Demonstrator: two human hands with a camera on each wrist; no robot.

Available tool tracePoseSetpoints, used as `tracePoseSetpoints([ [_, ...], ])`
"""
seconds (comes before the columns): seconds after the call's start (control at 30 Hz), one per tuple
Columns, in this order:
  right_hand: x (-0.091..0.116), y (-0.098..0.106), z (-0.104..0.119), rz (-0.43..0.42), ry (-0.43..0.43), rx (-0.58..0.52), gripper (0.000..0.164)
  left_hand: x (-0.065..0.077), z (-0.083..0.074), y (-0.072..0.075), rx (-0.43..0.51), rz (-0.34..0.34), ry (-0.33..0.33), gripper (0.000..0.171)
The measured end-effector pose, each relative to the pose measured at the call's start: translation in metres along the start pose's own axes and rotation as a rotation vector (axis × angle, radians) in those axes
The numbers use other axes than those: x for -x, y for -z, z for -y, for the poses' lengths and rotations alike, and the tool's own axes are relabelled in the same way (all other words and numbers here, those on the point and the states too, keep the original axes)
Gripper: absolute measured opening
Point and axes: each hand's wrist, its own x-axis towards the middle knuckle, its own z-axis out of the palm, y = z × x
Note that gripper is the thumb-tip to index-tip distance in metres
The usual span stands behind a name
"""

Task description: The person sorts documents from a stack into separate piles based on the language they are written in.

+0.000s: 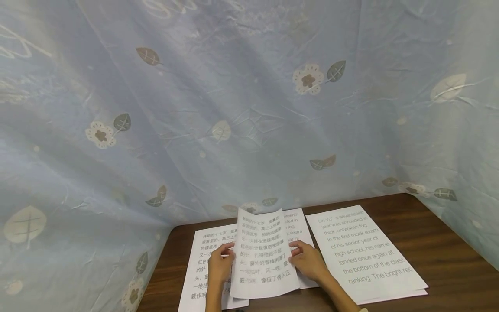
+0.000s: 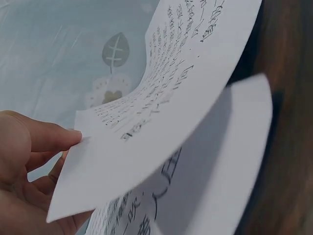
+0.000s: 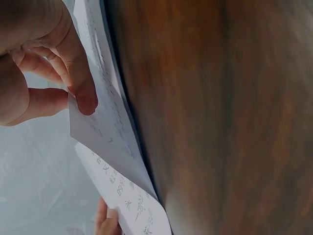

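Note:
A sheet of paper (image 1: 263, 255) printed with Chinese text is raised over the table and bows along its length. My left hand (image 1: 221, 264) pinches its left edge between thumb and fingers, and that hand (image 2: 34, 156) shows up close in the left wrist view. On the opposite edge, my right hand (image 1: 309, 262) pinches the sheet; thumb and fingertips of this hand (image 3: 54, 73) meet on the paper in the right wrist view. Partly covered by the left hand lies a stack of Chinese-text pages (image 1: 212, 236). Behind the raised sheet, an English-text page (image 1: 300, 225) is partly hidden.
Another stack of English-text pages (image 1: 366, 255) lies at the right, its lower sheets slightly offset. The dark wooden table (image 1: 440, 242) has rounded back corners. A pale blue curtain (image 1: 249, 108) with leaves and flowers hangs right behind and around it.

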Motion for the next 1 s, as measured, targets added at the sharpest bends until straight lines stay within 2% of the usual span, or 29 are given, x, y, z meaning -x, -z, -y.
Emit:
tracePoseSetpoints([
  [0.43,0.006,-0.02,0.009,0.078,0.067,-0.027,0.053,-0.004,0.014,0.026,-0.075,-0.036,-0.023,0.031],
  [1.0,0.005,-0.058,0.026,0.166,0.086,-0.149,0.057,-0.011,0.037,0.074,-0.145,-0.056,-0.028,0.03],
])
